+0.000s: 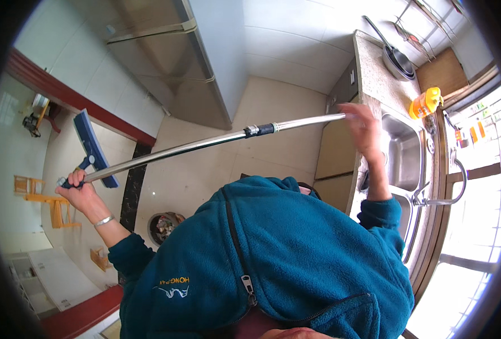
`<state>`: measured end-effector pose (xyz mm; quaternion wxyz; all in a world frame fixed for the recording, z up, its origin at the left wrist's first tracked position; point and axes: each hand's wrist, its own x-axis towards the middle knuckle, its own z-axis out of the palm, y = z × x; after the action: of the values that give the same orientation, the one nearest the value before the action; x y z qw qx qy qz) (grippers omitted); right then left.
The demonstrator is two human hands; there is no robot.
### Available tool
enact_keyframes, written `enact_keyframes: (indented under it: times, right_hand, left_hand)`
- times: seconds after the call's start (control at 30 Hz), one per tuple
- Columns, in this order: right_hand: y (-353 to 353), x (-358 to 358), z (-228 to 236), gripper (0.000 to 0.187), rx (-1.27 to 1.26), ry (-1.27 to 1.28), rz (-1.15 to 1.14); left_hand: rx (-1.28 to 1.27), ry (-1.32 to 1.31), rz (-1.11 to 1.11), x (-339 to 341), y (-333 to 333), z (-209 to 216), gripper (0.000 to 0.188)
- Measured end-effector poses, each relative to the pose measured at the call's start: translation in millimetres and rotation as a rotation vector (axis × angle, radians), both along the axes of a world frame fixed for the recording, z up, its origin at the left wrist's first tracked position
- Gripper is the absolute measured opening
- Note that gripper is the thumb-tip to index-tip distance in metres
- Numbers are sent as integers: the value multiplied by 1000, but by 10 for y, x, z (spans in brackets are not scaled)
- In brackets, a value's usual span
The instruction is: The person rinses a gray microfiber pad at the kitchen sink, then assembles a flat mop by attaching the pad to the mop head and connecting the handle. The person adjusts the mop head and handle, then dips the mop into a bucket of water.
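A long metal pole [177, 151] spans the space before the blue-green jacket [307, 237], above the floor [284, 155].
Its sections look joined at the dark clamp [260, 130], the squeegee head [96, 148] apparently fitted; what remains undone doesn't show. The left hand [80, 193] has its grip wrapped round the dark end; the blurred right hand [365, 131] meets the silver tip, its closure impossible to tell.
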<state>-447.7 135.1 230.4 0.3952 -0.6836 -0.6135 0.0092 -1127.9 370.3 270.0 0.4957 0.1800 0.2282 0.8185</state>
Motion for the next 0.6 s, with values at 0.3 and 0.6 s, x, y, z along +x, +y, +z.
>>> enact_keyframes:
  times: [0.3,0.6]
  right_hand:
    - [1307,-1215,-187,32,-155,14,925]
    - [1372,-1546,-319,27,-2,-13,1003]
  left_hand:
    - [120,-13,8,-51,-497,214,62]
    - [69,126,230,-302,-1167,484,61]
